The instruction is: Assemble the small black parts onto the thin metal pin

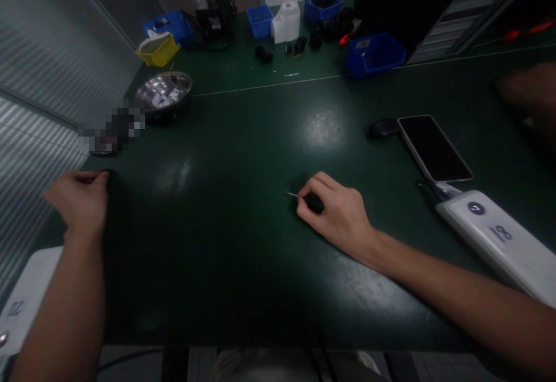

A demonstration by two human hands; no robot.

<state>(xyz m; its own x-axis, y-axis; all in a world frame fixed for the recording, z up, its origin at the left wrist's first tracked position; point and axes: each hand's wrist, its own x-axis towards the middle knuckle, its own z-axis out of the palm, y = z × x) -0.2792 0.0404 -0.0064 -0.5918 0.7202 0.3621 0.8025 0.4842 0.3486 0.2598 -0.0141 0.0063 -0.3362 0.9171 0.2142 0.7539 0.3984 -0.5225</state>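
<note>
My right hand (332, 208) rests on the green table, closed in a pinch. A thin metal pin (292, 194) sticks out to the left from between its thumb and fingertips. Something black and rounded (314, 203) shows in the curl of the same hand; I cannot tell whether it belongs to the pin. At the table's left side my left hand (84, 199) is closed, its fingertips pressed together low over the surface. A small dark patch (109, 172) lies right at those fingertips, too dim to make out.
A phone (434, 147) and a black mouse-like object (383, 128) lie to the right, beside a white device marked 18 (499, 237). A metal bowl (186, 84) stands back left. Blue bins (354, 63) and a yellow bin (160, 55) line the back. Another person's blurred hand (527, 95) enters at right.
</note>
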